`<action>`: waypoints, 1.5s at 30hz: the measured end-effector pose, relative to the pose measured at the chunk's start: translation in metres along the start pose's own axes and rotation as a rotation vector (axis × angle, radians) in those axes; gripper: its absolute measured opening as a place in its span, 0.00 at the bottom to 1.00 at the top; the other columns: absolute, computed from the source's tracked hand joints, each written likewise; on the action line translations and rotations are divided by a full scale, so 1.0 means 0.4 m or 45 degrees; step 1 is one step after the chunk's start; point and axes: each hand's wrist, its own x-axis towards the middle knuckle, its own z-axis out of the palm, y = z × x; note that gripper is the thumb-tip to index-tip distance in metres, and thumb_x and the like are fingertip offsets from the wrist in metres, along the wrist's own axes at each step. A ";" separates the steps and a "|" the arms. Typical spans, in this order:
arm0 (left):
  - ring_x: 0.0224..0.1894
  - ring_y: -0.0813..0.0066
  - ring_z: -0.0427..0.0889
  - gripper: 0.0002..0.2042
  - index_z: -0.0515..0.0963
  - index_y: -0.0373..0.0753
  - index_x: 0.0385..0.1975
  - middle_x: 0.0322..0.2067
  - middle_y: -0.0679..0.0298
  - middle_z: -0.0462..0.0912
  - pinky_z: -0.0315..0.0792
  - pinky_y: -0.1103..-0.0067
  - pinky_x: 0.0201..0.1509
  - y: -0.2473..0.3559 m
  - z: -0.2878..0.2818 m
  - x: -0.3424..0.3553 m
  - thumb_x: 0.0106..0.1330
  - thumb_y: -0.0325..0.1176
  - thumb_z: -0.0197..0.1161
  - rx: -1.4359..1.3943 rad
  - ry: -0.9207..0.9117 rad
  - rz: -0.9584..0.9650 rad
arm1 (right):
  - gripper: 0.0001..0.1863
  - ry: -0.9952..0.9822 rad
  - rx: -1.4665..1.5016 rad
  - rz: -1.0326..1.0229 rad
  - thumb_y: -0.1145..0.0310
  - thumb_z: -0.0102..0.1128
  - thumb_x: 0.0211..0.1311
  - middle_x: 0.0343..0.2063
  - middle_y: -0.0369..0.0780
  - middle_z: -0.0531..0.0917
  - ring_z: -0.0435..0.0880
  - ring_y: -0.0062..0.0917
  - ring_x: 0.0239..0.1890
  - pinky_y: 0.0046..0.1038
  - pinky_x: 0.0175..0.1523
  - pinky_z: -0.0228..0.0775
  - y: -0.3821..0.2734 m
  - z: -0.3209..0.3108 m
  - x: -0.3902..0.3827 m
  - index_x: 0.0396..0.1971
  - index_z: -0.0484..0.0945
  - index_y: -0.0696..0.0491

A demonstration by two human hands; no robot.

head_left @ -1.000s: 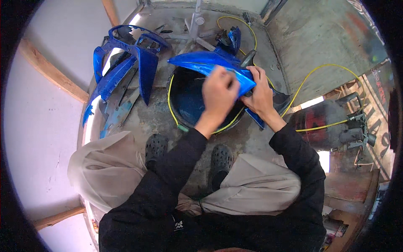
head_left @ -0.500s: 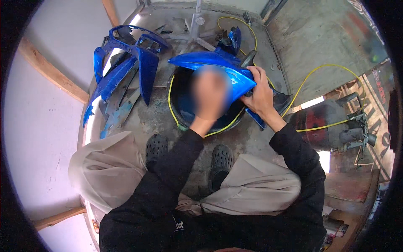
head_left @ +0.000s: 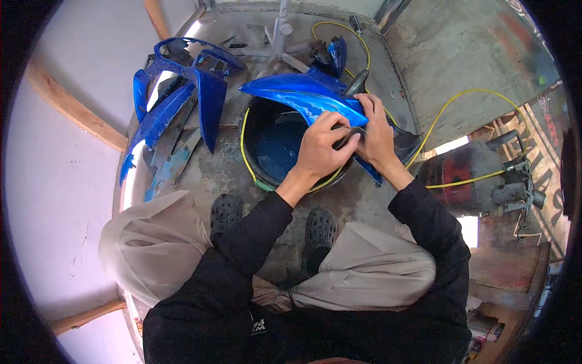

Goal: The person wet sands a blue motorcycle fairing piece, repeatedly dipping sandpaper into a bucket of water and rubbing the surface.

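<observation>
A glossy blue motorcycle body panel (head_left: 303,91) lies slanted over the far right part of a black tub (head_left: 248,142). My right hand (head_left: 377,134) is closed round the panel's right end, fingers over its upper edge. Close beside it, my left hand (head_left: 321,148) is closed, its thumb and fingers bent round a small dark piece (head_left: 351,134) against the panel's lower right tip. The kind of piece cannot be made out. Dark bluish water (head_left: 276,142) shows in the tub.
More blue panels (head_left: 209,109) lie on the floor at left. Smaller blue parts (head_left: 337,54) sit beyond the tub. A grey metal stand (head_left: 280,36) rises at the back. A yellow hose (head_left: 479,92) runs to a dark tank (head_left: 461,176) at right. My clogs (head_left: 321,225) are close to the tub.
My left hand has moved from over the panel's middle down and right to its right tip, beside my right hand. The right hand keeps its hold on the panel.
</observation>
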 end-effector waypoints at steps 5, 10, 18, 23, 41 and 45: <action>0.40 0.60 0.87 0.07 0.87 0.29 0.35 0.39 0.56 0.88 0.79 0.70 0.48 -0.084 -0.092 0.012 0.68 0.28 0.75 0.156 0.180 -0.221 | 0.57 -0.011 -0.027 0.034 0.63 0.90 0.42 0.73 0.47 0.72 0.76 0.53 0.73 0.52 0.62 0.84 -0.010 0.001 0.000 0.76 0.68 0.40; 0.57 0.53 0.85 0.12 0.88 0.35 0.49 0.49 0.56 0.89 0.73 0.63 0.61 -0.135 -0.177 0.003 0.76 0.36 0.69 0.240 0.109 -0.335 | 0.57 -0.004 -0.040 0.001 0.60 0.92 0.42 0.72 0.47 0.72 0.76 0.53 0.73 0.52 0.63 0.84 -0.015 -0.002 0.003 0.76 0.68 0.41; 0.68 0.53 0.78 0.22 0.82 0.35 0.70 0.58 0.55 0.89 0.67 0.59 0.66 -0.102 -0.151 -0.023 0.80 0.35 0.65 0.503 0.034 -0.273 | 0.55 0.018 -0.004 -0.022 0.63 0.89 0.43 0.71 0.47 0.73 0.77 0.54 0.71 0.51 0.63 0.83 -0.015 -0.001 0.007 0.75 0.68 0.43; 0.67 0.56 0.77 0.24 0.79 0.39 0.74 0.59 0.54 0.86 0.67 0.61 0.66 -0.098 -0.151 -0.019 0.81 0.36 0.65 0.504 -0.020 -0.266 | 0.55 0.024 -0.042 -0.019 0.63 0.89 0.43 0.70 0.47 0.74 0.78 0.52 0.71 0.50 0.63 0.84 -0.020 -0.003 0.007 0.75 0.69 0.43; 0.55 0.55 0.86 0.15 0.91 0.36 0.56 0.45 0.56 0.92 0.75 0.62 0.58 -0.058 -0.121 -0.001 0.75 0.35 0.72 0.270 -0.004 -0.211 | 0.55 0.002 -0.042 0.000 0.61 0.91 0.43 0.71 0.48 0.73 0.77 0.53 0.72 0.51 0.64 0.83 -0.013 -0.004 0.005 0.75 0.69 0.42; 0.51 0.56 0.85 0.08 0.92 0.39 0.45 0.47 0.61 0.91 0.75 0.63 0.56 -0.066 -0.110 0.005 0.70 0.31 0.75 0.559 0.331 -0.217 | 0.56 -0.010 -0.023 0.018 0.61 0.90 0.43 0.72 0.48 0.73 0.77 0.53 0.72 0.52 0.64 0.83 -0.013 -0.003 0.002 0.76 0.69 0.41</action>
